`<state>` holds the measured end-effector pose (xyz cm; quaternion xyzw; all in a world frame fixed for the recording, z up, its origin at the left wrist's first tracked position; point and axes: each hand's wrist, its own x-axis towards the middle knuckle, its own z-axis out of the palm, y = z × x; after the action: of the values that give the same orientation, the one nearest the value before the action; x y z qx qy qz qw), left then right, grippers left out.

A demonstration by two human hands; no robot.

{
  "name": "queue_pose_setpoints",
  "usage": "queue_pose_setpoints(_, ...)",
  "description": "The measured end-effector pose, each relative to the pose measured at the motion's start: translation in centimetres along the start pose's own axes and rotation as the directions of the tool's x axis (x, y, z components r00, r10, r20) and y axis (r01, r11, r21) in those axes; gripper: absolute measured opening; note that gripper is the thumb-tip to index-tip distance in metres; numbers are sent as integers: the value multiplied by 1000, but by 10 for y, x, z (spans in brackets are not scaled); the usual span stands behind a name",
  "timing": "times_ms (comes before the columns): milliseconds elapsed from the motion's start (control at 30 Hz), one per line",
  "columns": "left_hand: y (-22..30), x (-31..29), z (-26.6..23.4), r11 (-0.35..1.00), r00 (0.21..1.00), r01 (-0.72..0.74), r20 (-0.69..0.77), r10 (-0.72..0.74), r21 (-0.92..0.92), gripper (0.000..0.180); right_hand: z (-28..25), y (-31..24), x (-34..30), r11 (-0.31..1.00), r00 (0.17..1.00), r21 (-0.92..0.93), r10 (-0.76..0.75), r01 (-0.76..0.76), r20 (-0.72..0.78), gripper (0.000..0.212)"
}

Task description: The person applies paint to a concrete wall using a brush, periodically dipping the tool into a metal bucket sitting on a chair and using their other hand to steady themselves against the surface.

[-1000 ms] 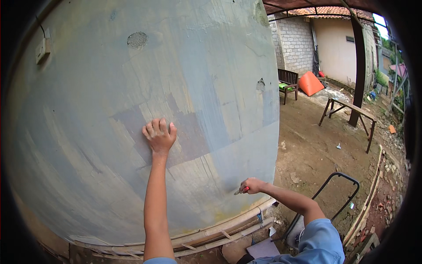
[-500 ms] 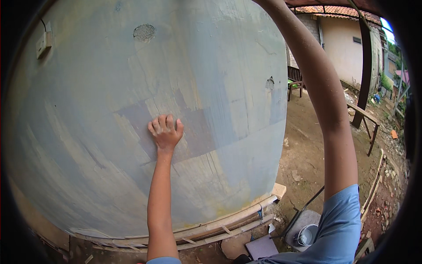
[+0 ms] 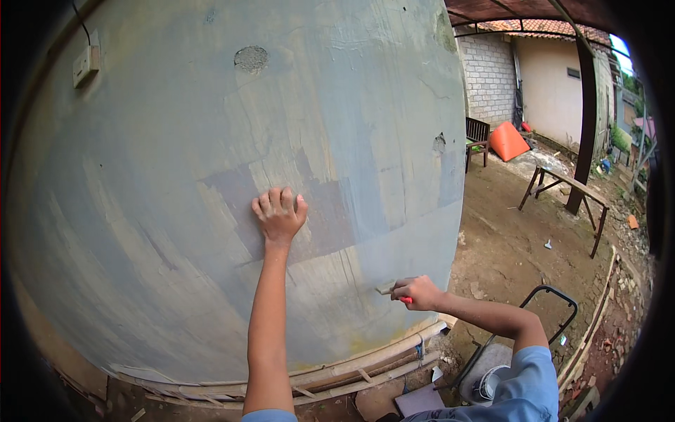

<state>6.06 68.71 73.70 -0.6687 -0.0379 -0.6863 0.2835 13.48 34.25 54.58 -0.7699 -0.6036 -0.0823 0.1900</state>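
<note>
My left hand rests against a large grey-blue wall, over a darker purplish patch. Its fingers are bent and slightly apart; the palm side is hidden, and nothing shows in it. Lower and to the right, my right hand is closed round a small red-handled tool. That tool's flat, pale end points left at the wall's lower right area. Whether it is a brush or a scraper I cannot tell. Cracks, streaks and pits, including a rough round hole, mark the wall.
A bamboo pole frame runs along the wall's foot. By my right elbow are a black-handled wheelbarrow and a white bucket. Farther right stand a narrow wooden bench, a dark chair and an orange object.
My right arm, raised across the upper right before, has come down, and its hand with the red-handled tool is now in view low at the wall. My left hand keeps its place on the wall.
</note>
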Motion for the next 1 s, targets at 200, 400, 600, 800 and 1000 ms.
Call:
queue_pose_setpoints(200,5,3,2,1000,1000,2,0,-2,-1,28,62,36,12,998,969,68,-3,-14,249,28)
queue_pose_setpoints(400,-7,-2,-1,1000,999,-3,34,3,-2,29,-188,3,154,976,988,152,-154,157,-30,19)
queue_pose_setpoints(600,-5,-2,1,1000,1000,-3,26,3,-20,29,-435,-78,224,968,856,-37,-236,248,-460,16)
queue_pose_setpoints(800,0,1,3,1000,1000,-7,9,7,-15,29,-471,-97,255,758,229,-501,-621,418,-750,14)
queue_pose_setpoints(1000,-12,-2,1,1000,1000,-7,5,7,-3,28,-227,-10,201,811,551,-560,-549,169,-629,21)
